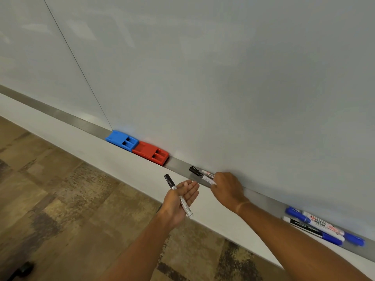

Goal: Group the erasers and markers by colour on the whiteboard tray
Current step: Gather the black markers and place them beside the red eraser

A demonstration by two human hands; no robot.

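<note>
Mottled brown carpet lies below a pale glossy whiteboard, whose brushed-metal tray runs diagonally along its lower edge. On the tray's left part, a blue plastic eraser and a red plastic eraser sit end to end, touching. Near mid-tray, the right hand rests its curled fingertips on two black-capped markers with white barrels lying in the tray; whether it pinches them cannot be told. The left hand, palm up in front of the tray, has its fingers nearly straight, with a black-capped grey marker lying across the palm. Toward the tray's right end lies a cluster of blue-capped markers.
</note>
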